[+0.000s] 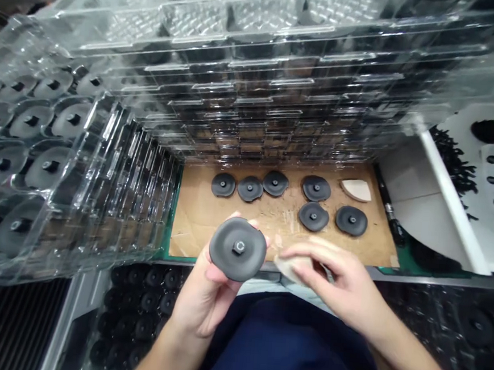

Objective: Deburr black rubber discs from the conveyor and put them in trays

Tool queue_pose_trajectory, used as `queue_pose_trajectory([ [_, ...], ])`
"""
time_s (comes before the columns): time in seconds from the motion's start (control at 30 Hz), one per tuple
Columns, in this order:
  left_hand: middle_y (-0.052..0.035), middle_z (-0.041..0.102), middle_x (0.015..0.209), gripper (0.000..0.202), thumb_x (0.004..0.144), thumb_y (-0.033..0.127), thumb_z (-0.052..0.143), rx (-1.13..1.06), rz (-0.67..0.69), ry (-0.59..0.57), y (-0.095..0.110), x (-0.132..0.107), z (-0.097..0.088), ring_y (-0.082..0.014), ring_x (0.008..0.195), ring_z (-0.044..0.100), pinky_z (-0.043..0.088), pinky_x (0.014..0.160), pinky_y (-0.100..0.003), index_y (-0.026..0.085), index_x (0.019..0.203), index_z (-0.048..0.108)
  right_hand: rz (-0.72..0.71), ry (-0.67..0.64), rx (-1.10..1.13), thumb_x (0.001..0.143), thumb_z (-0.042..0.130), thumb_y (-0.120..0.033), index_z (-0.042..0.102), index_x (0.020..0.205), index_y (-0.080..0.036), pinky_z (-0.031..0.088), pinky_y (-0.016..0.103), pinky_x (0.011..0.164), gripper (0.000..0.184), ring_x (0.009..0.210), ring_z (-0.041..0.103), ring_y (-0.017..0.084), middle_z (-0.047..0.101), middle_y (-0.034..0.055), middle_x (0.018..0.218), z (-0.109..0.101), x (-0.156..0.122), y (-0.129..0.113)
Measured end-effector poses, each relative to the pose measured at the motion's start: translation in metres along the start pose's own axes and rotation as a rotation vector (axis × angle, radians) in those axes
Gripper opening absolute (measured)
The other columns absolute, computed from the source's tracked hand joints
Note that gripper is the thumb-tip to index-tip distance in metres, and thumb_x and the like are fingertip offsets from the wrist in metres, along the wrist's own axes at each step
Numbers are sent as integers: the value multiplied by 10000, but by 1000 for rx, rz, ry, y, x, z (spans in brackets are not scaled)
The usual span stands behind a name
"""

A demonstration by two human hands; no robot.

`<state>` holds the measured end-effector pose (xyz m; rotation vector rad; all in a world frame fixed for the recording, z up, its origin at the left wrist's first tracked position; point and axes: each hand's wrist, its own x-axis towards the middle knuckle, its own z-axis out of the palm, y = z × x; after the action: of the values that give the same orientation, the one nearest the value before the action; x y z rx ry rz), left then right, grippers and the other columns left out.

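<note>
One black disc (237,256) held above the table's (420,272) near edge.
Left, clear tray stacks (40,151) crowd close. Left hand (204,295) grip closed on disc rim; likely light, stiff, matte, best held by the rim. Right hand (342,281) grip pinches a pale pad (292,266) beside it. Bare cardboard (197,215) beyond gives open room.

Light is even and moderately bright over the worktop (202,215), coming from above. Glare streaks the clear trays (248,65). The right hand (337,283) is motion-blurred. Edges bow with wide-angle distortion, and the corners darken.
</note>
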<state>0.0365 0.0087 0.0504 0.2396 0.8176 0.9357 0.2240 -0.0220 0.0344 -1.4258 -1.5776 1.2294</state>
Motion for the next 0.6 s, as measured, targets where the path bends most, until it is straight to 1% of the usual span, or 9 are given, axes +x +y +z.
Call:
queue_pose_trajectory([
  [0.07,25,726,1050,497,522,295,869,-3,0,-12,2,-1,0,-198,959,688,557,854,-236,286,992,710,159,125,48,876,563,-286,683,971,-217,505,242,628,167,780,642,162,692,39,930,2,-7,18],
  [0.13,26,728,1045,492,537,238,866,-4,-13,-22,2,0,0,-195,944,693,566,829,-230,288,1000,707,227,230,131,878,566,-323,669,1003,-222,524,253,673,191,821,654,176,696,42,972,6,-10,21],
  [0.2,23,728,1048,503,544,201,861,-11,-21,-14,-1,0,0,-189,916,698,569,817,-229,288,1013,702,197,298,140,889,560,-324,660,1023,-253,521,234,650,182,793,648,159,687,22,968,10,-9,8],
  [0.3,12,732,1026,538,519,174,869,-12,2,1,-6,-1,-1,-180,917,690,558,819,-215,273,1020,699,8,358,48,905,542,-250,638,1062,-293,511,213,647,189,824,627,141,662,3,992,14,1,-31],
  [0.37,-3,729,1033,502,559,188,852,14,8,16,-8,-4,-3,-184,961,674,545,832,-212,256,1031,696,-195,337,-19,907,521,-187,614,1104,-261,522,240,723,230,853,615,149,662,17,978,19,9,-54],
  [0.43,-13,723,1052,456,612,222,826,39,-6,27,-8,-6,-8,-186,982,667,533,862,-226,252,1048,693,-355,234,-79,901,488,-139,604,1110,-181,524,289,798,243,860,608,167,663,56,948,24,15,-67],
  [0.47,-15,719,1063,478,609,235,828,41,-10,33,-7,-6,-10,-188,984,667,533,869,-238,256,1065,687,-377,149,-105,897,477,-123,610,1092,-152,525,296,797,237,850,608,170,663,68,934,26,18,-70],
  [0.53,-5,720,1054,561,556,200,855,23,9,55,-6,-6,-13,-179,955,675,544,842,-234,270,1084,679,-325,-25,-148,893,467,-102,629,1038,-138,523,272,743,220,804,610,155,658,59,897,30,22,-70],
  [0.6,-1,732,978,574,511,156,869,9,16,68,-6,-5,-12,-158,878,686,555,775,-208,252,1049,693,-271,-73,-182,901,465,-106,640,1017,-146,511,255,708,214,777,607,143,652,45,881,32,27,-69],
])
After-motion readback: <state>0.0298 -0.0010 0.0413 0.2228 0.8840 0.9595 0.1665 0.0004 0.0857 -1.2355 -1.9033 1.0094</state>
